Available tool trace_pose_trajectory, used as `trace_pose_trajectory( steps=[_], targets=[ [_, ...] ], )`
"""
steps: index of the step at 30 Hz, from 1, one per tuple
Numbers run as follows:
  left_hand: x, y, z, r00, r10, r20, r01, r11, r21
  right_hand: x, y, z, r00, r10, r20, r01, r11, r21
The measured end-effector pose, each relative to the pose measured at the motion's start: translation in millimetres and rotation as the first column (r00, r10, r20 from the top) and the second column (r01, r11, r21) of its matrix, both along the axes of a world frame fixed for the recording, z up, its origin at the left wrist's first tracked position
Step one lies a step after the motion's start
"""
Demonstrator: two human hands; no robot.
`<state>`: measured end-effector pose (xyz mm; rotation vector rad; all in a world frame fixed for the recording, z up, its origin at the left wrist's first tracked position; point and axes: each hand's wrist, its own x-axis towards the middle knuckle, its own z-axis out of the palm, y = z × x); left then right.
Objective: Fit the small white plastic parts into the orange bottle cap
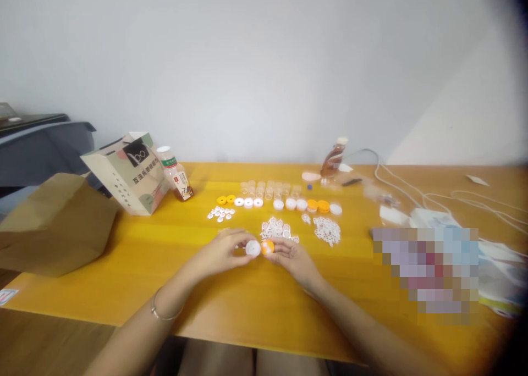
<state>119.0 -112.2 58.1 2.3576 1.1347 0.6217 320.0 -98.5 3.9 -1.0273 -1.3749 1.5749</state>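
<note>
Between the thumb and fingers of my left hand [225,253] is a round white cap [253,248], its face turned toward me. My right hand [293,258] pinches an orange cap [268,247] with white patches on its face. The two caps are close together over the table, and I cannot tell whether they touch. Just beyond my hands lies a pile of white cut-out pieces [275,228], with a second pile [328,230] to the right. Small white discs [221,213] are scattered beyond my left hand. A row of white caps [291,204] and orange caps [318,205] stands farther back.
Several clear small cups [270,189] stand behind the caps. At the left are a paper gift bag [136,178], a white-capped bottle [175,172] and a brown paper bag [58,222]. A brown bottle [333,159], cables [400,183] and plastic packets [441,222] occupy the right.
</note>
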Motion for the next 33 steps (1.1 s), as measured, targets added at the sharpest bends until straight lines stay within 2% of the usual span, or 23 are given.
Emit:
trace_pose_trajectory(
  steps=[3, 8, 11, 15, 18, 24, 30, 33],
  targets=[
    [-5, 1, -3.7, 0.99, -0.049, -0.134, 0.049, 0.999, -0.004, 1, 2, -0.6, 0.999, 0.003, -0.037, -0.004, 0.999, -0.035],
    [-3, 2, -14.1, 0.968, -0.115, -0.225, 0.112, 0.993, -0.028, 2, 2, -1.9, 0.995, -0.002, -0.104, -0.009, 0.994, -0.105],
    [0, 1, -12.0, 0.976, -0.089, -0.201, 0.094, 0.995, 0.017, 2, 1, -2.5, 0.993, -0.002, -0.117, -0.011, 0.994, -0.108],
    [10, 3, -11.4, 0.995, 0.008, -0.094, 0.006, 0.989, 0.15, 0, 0, -1.7, 0.99, 0.031, -0.136, -0.046, 0.993, -0.105],
    [17, 7, -19.1, 0.998, -0.005, -0.063, 0.019, 0.977, 0.212, -1, -2, 0.1, 0.989, 0.033, -0.141, -0.048, 0.993, -0.108],
    [22, 14, -32.4, 0.998, -0.022, -0.053, 0.034, 0.97, 0.239, -4, -6, 2.2, 0.993, 0.013, -0.115, -0.024, 0.996, -0.092],
    [19, 9, -30.5, 0.945, -0.059, -0.32, 0.183, 0.909, 0.374, -3, -5, -1.4, 0.997, 0.011, -0.076, -0.015, 0.999, -0.051],
    [17, 5, -30.6, 0.932, -0.045, -0.359, 0.223, 0.852, 0.473, -2, -4, -2.2, 0.996, 0.018, -0.085, -0.022, 0.998, -0.054]
  ],
)
